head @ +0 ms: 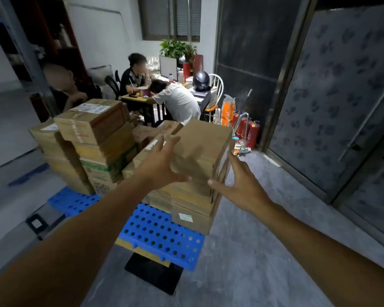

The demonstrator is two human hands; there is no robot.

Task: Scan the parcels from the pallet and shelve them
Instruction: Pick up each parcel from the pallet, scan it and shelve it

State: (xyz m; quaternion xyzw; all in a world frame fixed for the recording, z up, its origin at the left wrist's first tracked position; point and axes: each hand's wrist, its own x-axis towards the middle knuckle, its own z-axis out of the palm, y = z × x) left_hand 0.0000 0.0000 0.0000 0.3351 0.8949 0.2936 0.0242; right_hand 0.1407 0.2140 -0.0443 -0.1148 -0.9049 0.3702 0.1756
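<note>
Two spread grips at the top parcel (200,145) on the blue pallet (155,231).
The one brown parcel lies flat atop the nearest stack, its long axis running away from the viewer, short end nearest. The left grip (162,160) is splayed over its top, and the right grip (242,180) is straight-fingered beside its right face. Whether either touches it is unclear.

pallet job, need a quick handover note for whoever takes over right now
Left hand: open, fingers spread over the top box, near-left corner.
Right hand: open at its right side; no grip yet.
Boxes are stacked on the pallet, another stack to the left.
Done: nothing visibly scanned; no scanner in view.
Left: lift the top box, scan, shelve, then the rest.
</note>
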